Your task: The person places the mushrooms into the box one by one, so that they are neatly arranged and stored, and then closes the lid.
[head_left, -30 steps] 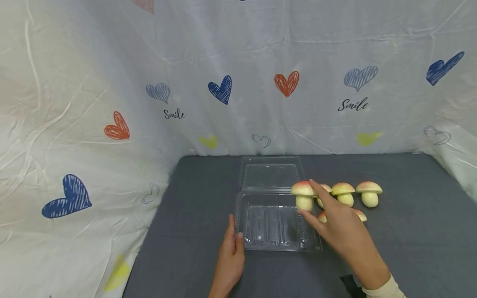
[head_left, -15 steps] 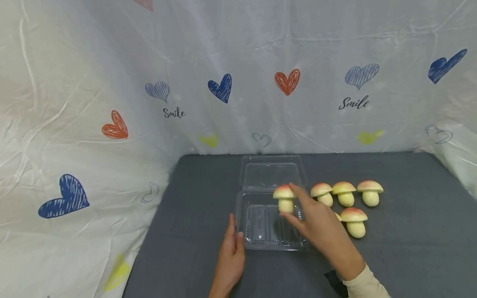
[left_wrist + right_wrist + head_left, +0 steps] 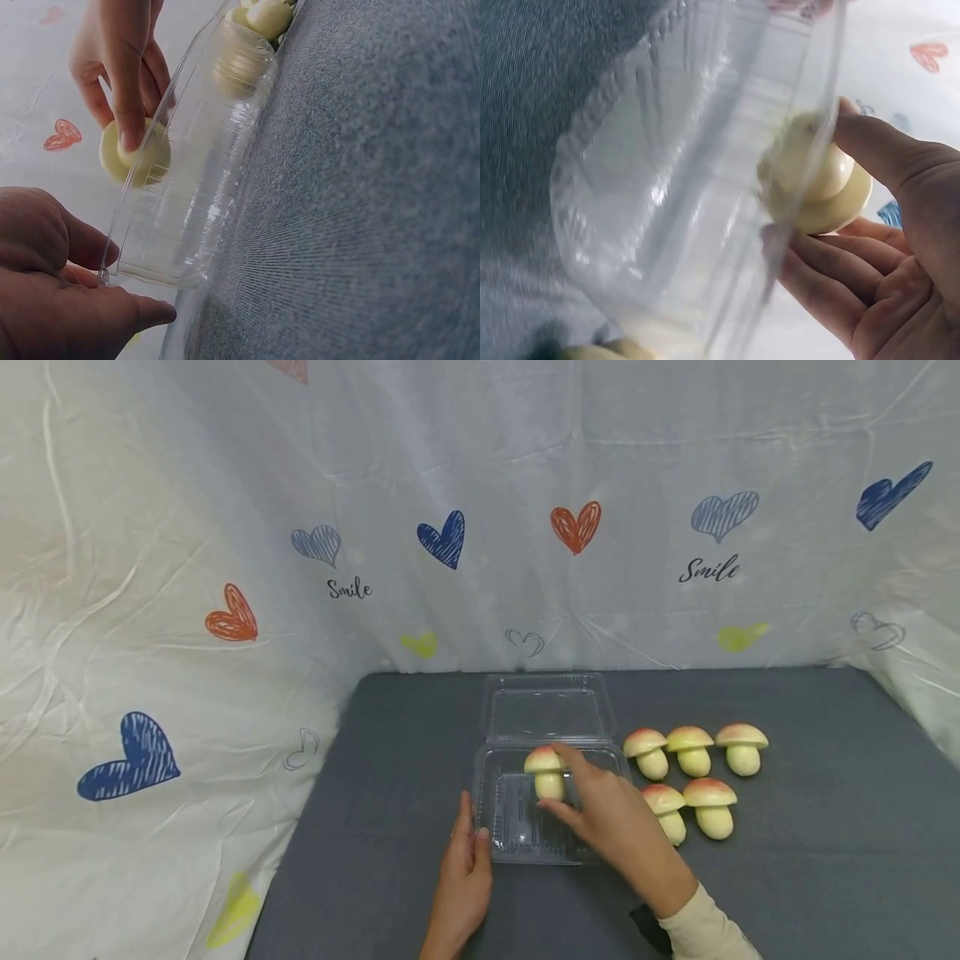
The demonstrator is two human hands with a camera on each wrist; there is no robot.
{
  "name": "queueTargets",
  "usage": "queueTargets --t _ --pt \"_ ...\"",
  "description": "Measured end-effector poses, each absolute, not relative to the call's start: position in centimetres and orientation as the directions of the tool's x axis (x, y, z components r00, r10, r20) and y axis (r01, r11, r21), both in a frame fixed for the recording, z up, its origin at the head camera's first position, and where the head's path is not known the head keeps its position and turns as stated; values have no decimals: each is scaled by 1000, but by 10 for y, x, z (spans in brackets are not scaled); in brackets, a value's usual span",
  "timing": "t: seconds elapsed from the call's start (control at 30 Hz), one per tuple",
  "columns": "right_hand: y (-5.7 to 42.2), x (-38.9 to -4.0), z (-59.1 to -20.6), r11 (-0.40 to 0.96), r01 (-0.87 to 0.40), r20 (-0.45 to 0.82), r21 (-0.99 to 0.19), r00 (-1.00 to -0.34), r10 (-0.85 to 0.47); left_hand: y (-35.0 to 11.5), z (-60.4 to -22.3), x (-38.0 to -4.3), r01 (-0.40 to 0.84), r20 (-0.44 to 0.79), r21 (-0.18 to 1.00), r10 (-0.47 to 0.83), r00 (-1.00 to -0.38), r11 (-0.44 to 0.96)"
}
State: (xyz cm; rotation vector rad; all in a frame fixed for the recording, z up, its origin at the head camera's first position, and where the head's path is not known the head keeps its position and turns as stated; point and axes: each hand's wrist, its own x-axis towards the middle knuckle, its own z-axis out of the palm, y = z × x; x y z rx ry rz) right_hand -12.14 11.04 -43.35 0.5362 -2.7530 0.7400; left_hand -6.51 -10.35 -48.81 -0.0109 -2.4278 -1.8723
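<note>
A mushroom (image 3: 549, 783) with a red-and-yellow cap and pale stem is pinched upright between the thumb and fingers of my right hand (image 3: 621, 827). It is over the tray of a clear plastic clamshell container (image 3: 510, 839), whose lid (image 3: 547, 712) lies folded open at the back. My left hand (image 3: 461, 878) holds the tray's near left side; in the left wrist view, the thumb and fingers of this hand (image 3: 52, 285) are on either side of the rim corner. The right wrist view shows the mushroom (image 3: 817, 180) partly behind the clear tray wall.
Several similar mushrooms lie right of the container: a back row including one mushroom (image 3: 742, 750) at the right end, and a front pair with one mushroom (image 3: 712, 810). A dark grey cloth (image 3: 825, 860) covers the table. Behind hangs a heart-printed curtain (image 3: 637, 593).
My right hand has carried the mushroom leftward and slightly down, from the container's right side to over its tray. The left hand stays in place.
</note>
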Motion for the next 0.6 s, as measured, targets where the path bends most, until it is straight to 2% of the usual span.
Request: queueTargets --t 0.23,0.6 --pt "95 -125 -442 813 -405 302 -418 -906 -296 -104 -487 -65 30 37 966 -25 -999 257" --pt "78 -129 -453 802 -450 365 -393 -877 -314 -105 -486 -65 31 40 966 -28 -999 258"
